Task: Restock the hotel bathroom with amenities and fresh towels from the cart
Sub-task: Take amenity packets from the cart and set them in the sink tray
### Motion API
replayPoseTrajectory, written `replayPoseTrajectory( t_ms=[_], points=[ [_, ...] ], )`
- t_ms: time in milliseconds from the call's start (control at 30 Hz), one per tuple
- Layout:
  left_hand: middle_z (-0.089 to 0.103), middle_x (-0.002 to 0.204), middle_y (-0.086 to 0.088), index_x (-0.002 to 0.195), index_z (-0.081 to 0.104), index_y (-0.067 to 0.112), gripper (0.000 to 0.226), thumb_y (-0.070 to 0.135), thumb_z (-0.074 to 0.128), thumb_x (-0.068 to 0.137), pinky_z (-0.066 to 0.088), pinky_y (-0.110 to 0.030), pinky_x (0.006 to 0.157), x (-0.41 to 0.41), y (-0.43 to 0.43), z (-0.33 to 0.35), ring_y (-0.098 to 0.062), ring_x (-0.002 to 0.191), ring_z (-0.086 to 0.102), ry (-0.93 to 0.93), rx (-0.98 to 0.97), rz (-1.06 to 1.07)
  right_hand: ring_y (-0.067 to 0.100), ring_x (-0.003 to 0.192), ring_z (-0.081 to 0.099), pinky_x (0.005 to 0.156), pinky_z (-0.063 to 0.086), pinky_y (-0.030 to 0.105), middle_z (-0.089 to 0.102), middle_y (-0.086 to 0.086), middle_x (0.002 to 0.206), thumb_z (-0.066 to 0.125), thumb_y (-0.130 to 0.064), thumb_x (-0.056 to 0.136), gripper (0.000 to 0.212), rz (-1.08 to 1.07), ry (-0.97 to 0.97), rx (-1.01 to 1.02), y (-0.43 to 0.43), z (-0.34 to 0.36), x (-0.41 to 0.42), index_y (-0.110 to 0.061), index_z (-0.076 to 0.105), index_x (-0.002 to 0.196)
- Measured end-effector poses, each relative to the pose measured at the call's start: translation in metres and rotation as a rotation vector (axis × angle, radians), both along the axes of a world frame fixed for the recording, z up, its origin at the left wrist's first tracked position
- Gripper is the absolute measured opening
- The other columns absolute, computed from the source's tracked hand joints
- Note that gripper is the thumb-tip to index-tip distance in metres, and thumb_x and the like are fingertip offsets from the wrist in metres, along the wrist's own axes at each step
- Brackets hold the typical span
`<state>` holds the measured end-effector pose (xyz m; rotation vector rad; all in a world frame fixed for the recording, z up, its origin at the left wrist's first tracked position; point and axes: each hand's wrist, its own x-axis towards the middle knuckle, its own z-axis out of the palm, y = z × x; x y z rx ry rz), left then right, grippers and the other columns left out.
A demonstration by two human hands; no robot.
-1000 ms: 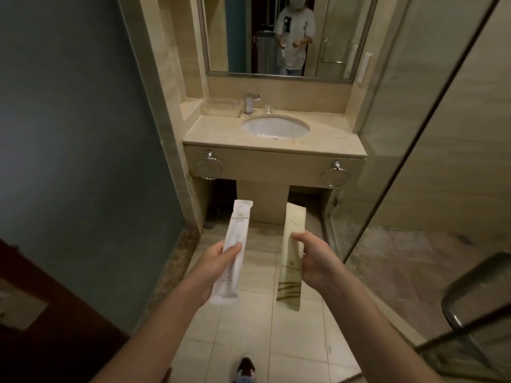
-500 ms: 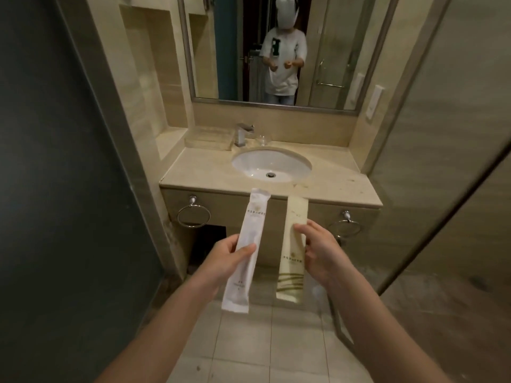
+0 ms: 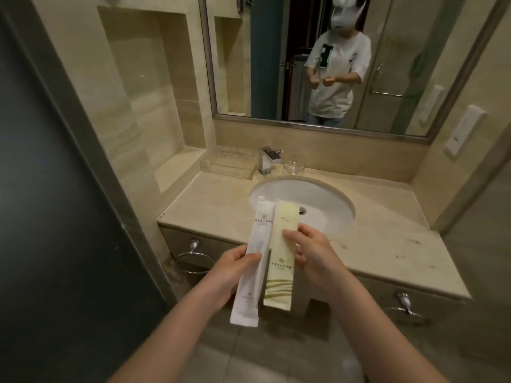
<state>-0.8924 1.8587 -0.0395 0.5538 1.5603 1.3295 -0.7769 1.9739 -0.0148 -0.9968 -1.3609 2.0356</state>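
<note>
A white sachet [image 3: 253, 261] is gripped in the left hand [image 3: 229, 272]; a cream sachet [image 3: 282, 261] is pinched by fingers [image 3: 291, 234] of the right hand [image 3: 315, 258]. Neither is yet set on the vanity surface [image 3: 210, 211]; towels are judged outstanding.

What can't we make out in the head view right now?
Head view:
- Print on the white sachet and yellow sachet: too small, blurred.
- Fingers of the left hand: behind the white sachet it grips.
- Contents of the clear tray: transparent, glare.
- The cart and towels: outside the frame.
</note>
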Motion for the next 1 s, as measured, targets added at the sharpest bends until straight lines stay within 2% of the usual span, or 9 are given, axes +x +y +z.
replayPoseTrajectory(
  t_ms=[133, 400, 567, 767, 900, 1000],
  points=[
    [0.070, 0.107, -0.007, 0.114, 0.062, 0.016, 0.024, 0.023, 0.053, 0.093, 0.053, -0.043, 0.087, -0.024, 0.051, -0.004, -0.025, 0.099, 0.067, -0.031, -0.014, 0.035, 0.028, 0.096, 0.066, 0.086, 0.054, 0.043, 0.069, 0.008, 0.095, 0.053, -0.008, 0.093, 0.009, 0.037, -0.017, -0.023, 0.056, -0.003, -0.029, -0.010, 0.062, 0.094],
    [0.071, 0.105, -0.003, 0.106, 0.065, 0.020, 0.018, 0.023, 0.053, 0.094, 0.049, -0.046, 0.095, -0.079, 0.134, -0.008, -0.024, 0.101, 0.066, -0.018, -0.012, 0.096, 0.023, 0.084, 0.066, 0.058, 0.056, 0.025, 0.068, 0.007, 0.094, 0.053, -0.008, 0.093, 0.011, 0.059, -0.006, -0.049, 0.146, -0.006, -0.085, -0.006, 0.061, 0.100],
    [0.072, 0.103, -0.003, 0.105, 0.067, 0.020, 0.019, 0.024, 0.053, 0.094, 0.051, -0.044, 0.093, -0.137, 0.187, -0.012, -0.024, 0.099, 0.067, -0.030, 0.008, 0.069, 0.028, 0.095, 0.067, 0.071, 0.059, 0.033, 0.069, 0.012, 0.104, 0.055, -0.008, 0.092, 0.012, 0.010, -0.020, -0.060, 0.199, -0.017, -0.137, -0.006, 0.062, 0.102],
    [0.072, 0.103, -0.006, 0.107, 0.066, 0.017, 0.020, 0.022, 0.051, 0.094, 0.053, -0.039, 0.087, -0.222, 0.244, -0.012, -0.025, 0.096, 0.067, -0.031, 0.011, 0.040, 0.026, 0.085, 0.066, 0.069, 0.058, 0.033, 0.068, 0.013, 0.098, 0.053, -0.005, 0.093, 0.013, -0.006, -0.023, -0.063, 0.246, -0.022, -0.217, -0.002, 0.062, 0.102],
    [0.071, 0.105, -0.006, 0.111, 0.064, 0.017, 0.024, 0.027, 0.048, 0.096, 0.053, -0.035, 0.085, -0.279, 0.280, -0.014, -0.023, 0.096, 0.067, -0.013, -0.028, -0.019, 0.025, 0.087, 0.067, 0.079, 0.056, 0.038, 0.069, 0.011, 0.098, 0.052, -0.005, 0.092, 0.013, -0.062, -0.040, -0.052, 0.273, -0.025, -0.269, -0.004, 0.062, 0.100],
    [0.071, 0.105, -0.005, 0.113, 0.063, 0.017, 0.026, 0.028, 0.046, 0.097, 0.053, -0.031, 0.077, -0.307, 0.300, -0.017, -0.021, 0.094, 0.067, -0.003, -0.038, -0.074, 0.023, 0.088, 0.067, 0.077, 0.056, 0.035, 0.070, 0.010, 0.097, 0.054, -0.004, 0.091, 0.012, -0.092, -0.051, -0.029, 0.287, -0.032, -0.295, -0.008, 0.064, 0.097]
  ],
)
